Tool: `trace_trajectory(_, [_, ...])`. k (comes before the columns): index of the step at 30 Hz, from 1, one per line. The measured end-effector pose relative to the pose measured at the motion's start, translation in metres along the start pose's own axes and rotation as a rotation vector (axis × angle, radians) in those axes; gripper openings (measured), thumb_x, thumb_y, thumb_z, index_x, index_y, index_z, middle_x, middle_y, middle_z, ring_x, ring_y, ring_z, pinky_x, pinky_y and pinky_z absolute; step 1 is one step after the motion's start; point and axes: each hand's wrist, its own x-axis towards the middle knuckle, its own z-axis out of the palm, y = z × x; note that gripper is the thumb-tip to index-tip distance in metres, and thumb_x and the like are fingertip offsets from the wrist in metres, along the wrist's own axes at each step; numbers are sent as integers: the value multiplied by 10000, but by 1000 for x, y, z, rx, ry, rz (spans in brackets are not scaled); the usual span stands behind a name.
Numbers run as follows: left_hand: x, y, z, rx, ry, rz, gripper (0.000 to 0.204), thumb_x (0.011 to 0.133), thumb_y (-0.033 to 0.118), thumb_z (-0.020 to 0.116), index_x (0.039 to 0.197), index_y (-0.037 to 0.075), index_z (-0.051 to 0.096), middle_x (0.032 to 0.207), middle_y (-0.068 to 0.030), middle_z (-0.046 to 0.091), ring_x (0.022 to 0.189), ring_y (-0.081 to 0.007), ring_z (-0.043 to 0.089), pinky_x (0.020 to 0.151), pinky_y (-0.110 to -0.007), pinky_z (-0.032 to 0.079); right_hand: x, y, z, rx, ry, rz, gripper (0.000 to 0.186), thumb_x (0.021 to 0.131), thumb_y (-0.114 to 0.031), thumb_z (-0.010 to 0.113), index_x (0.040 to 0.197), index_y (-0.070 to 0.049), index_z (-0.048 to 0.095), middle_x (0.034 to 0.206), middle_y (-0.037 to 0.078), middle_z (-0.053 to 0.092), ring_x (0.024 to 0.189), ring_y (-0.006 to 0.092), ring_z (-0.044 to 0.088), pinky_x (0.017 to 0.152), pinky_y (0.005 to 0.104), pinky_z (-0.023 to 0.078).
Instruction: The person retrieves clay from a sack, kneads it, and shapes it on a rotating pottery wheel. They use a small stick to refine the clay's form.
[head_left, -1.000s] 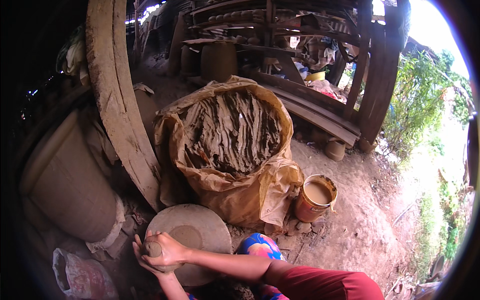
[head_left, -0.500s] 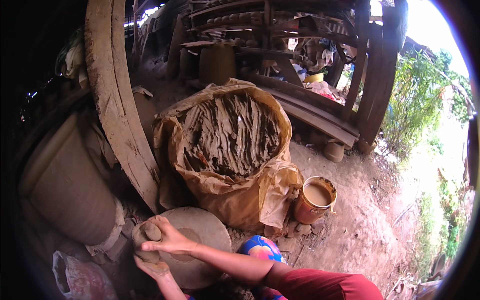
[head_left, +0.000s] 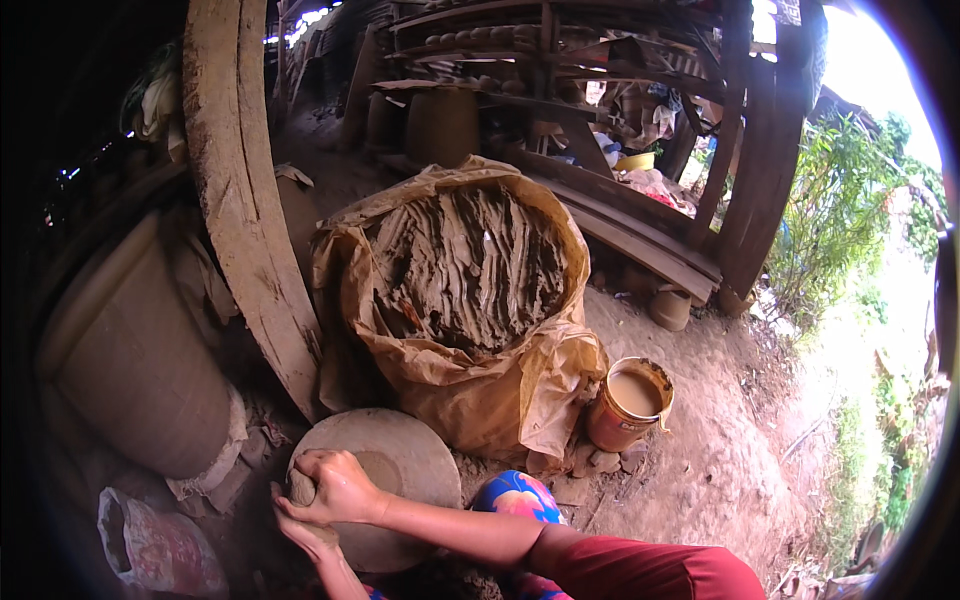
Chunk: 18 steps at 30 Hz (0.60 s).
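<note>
Over the left edge of a round, flat potter's wheel (head_left: 425,480), my two hands are pressed together around a lump of brown clay (head_left: 301,488). My right hand (head_left: 343,486) lies on top with its fingers curled down over the lump. Beneath it, my left hand (head_left: 308,538) supports the clay from below, its fingers partly hidden. Only a small end of the lump shows at the left of the right hand. The wheel's top carries a darker round patch near its middle.
Behind the wheel stands a big sack (head_left: 480,410) of layered wet clay. A bucket of muddy water (head_left: 636,393) sits right of it. A wooden post (head_left: 245,200), a large clay pot (head_left: 140,360) and a crumpled bag (head_left: 165,545) are at left. Wooden shelves (head_left: 620,85) rise at the back.
My right hand has closed further over the clay lump, covering most of it. Both hands have shifted slightly right, nearer the wheel's middle.
</note>
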Motion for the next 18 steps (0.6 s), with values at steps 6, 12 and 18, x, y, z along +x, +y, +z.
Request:
trace_trajectory(6, [-9,-1,11,384,143,265,588,848,422,334,1232,-23,315,1234,-152,359,1146,-249,347,958,-366,260,-9,-1,10,180,163,72,350,598,-343,645,540,-30,501,510,181,501,507,342,523,480,371,433])
trace_trajectory(12, [-20,30,46,59,-346,-1,688,836,550,244,1269,16,277,1294,-119,302,1209,-244,265,1006,-364,173,2,10,-5,110,207,172,300,618,-282,664,557,-27,518,519,162,499,486,300,532,463,319,421])
trace_trajectory(18, [-12,1,29,-259,-439,-2,689,838,562,209,1314,64,196,1340,-94,230,1238,-210,208,1018,-358,130,7,14,-2,261,22,89,539,619,-373,641,969,10,494,751,183,564,713,296,581,643,344,450])
